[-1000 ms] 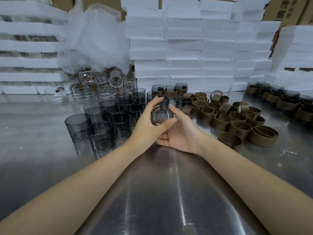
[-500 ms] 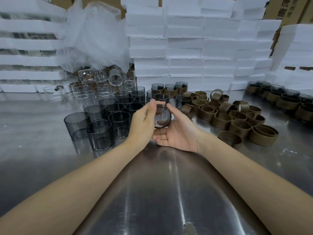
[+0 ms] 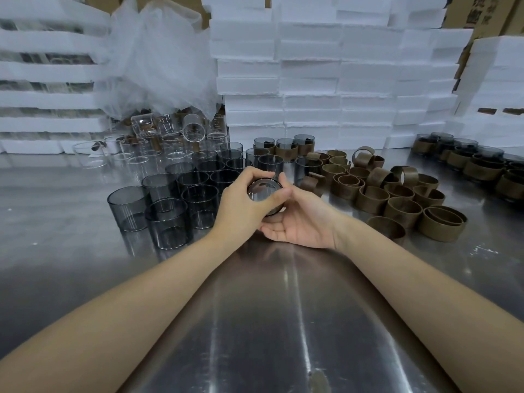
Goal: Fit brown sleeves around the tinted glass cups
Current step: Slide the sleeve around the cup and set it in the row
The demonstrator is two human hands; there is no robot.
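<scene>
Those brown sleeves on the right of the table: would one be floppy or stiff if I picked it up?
Probably light and springy, not limp: the brown sleeves stand as open rings on edge on the steel table. One unfastened sleeve at the back arches up by itself, so the material likely holds a curve yet squashes easily.

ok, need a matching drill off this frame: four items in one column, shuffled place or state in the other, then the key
Items
1. bare tinted cups
2. clear glasses
3. held cup
4. loose brown sleeves

Place or state
a. on its side, gripped by left hand and right hand
b. heaped right of the hands
c. standing upright, left of the hands
d. back left, below the plastic sheet

Pairs: 1-c, 2-d, 3-a, 4-b
</scene>
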